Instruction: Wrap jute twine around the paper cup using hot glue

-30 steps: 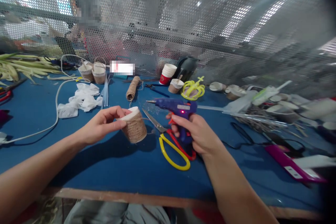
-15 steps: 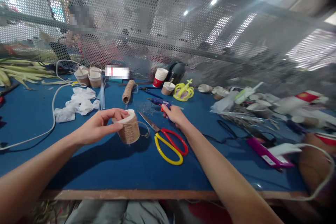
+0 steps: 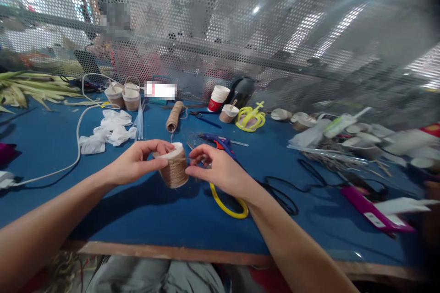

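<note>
My left hand (image 3: 137, 162) grips a small paper cup wrapped in brown twine (image 3: 174, 173), its thumb outside and fingers inside the white rim. Close to the cup's right side is my right hand (image 3: 220, 169), its fingers curved and parted; whether loose twine lies between them I cannot make out. Under that hand are scissors with a yellow handle (image 3: 228, 208), mostly covered. A blue hot glue gun (image 3: 220, 141) lies just beyond the right hand. Behind the cup, a roll of twine (image 3: 175, 116) has a strand running down towards it.
Crumpled white pieces (image 3: 112, 130) and clear glue sticks (image 3: 140, 121) lie at left. Farther back are twine-covered cups (image 3: 131, 98), a red-and-white paper cup (image 3: 217, 99) and a yellow crown-shaped piece (image 3: 250, 119). A black cord (image 3: 282, 197) and purple tool (image 3: 373, 210) lie at right.
My right hand has let go of the glue gun, which now lies on the table, and has moved left to the cup. My left hand still holds the cup.
</note>
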Tool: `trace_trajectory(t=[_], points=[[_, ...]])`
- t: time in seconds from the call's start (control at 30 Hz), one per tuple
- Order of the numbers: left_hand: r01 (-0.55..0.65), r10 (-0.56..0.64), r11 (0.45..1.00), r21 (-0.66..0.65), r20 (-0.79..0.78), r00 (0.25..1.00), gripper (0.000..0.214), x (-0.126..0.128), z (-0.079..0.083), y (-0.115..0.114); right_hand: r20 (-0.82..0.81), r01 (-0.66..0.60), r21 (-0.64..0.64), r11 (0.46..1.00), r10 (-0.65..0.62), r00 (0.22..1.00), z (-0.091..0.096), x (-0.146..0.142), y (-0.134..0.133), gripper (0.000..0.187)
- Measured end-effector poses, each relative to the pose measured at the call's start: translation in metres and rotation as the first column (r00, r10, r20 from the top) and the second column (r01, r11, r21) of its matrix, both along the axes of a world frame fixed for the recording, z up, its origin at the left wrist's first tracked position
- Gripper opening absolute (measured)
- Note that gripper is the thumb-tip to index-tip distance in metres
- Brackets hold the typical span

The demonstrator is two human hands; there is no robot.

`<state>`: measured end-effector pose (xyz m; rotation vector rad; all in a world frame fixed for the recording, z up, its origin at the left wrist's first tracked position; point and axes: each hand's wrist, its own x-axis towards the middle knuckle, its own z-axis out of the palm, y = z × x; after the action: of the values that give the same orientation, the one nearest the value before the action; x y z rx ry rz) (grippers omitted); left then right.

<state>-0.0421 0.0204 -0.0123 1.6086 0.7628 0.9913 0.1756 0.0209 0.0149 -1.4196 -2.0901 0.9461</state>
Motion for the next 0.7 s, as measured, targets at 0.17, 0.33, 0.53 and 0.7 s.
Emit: trace_trajectory(t=[0.17, 0.33, 0.53, 0.7], points=[[0.022, -0.024, 0.998, -0.053, -0.023, 0.999, 0.024, 0.003, -0.002, 0.0, -0.229, -0.002, 0.052, 0.999, 0.014, 0.973, 0.002, -0.009, -0.014, 0.016], [0.093, -0.097, 0.994, -0.053, -0.079, 0.992, 0.023, 0.006, 0.0, -0.004, -0.239, 0.018, 0.184, 0.983, 0.027, 0.971, 0.002, -0.007, -0.014, 0.015], [0.11, -0.116, 0.991, -0.078, -0.065, 0.991, 0.025, 0.007, 0.001, -0.007, -0.227, 0.021, 0.129, 0.991, 0.009, 0.974, -0.002, -0.002, -0.016, 0.017], [0.123, -0.126, 0.985, -0.118, -0.021, 0.992, 0.024, 0.007, 0.001, -0.008, -0.251, 0.017, 0.074, 0.997, 0.002, 0.968, -0.003, 0.0, -0.017, 0.017]])
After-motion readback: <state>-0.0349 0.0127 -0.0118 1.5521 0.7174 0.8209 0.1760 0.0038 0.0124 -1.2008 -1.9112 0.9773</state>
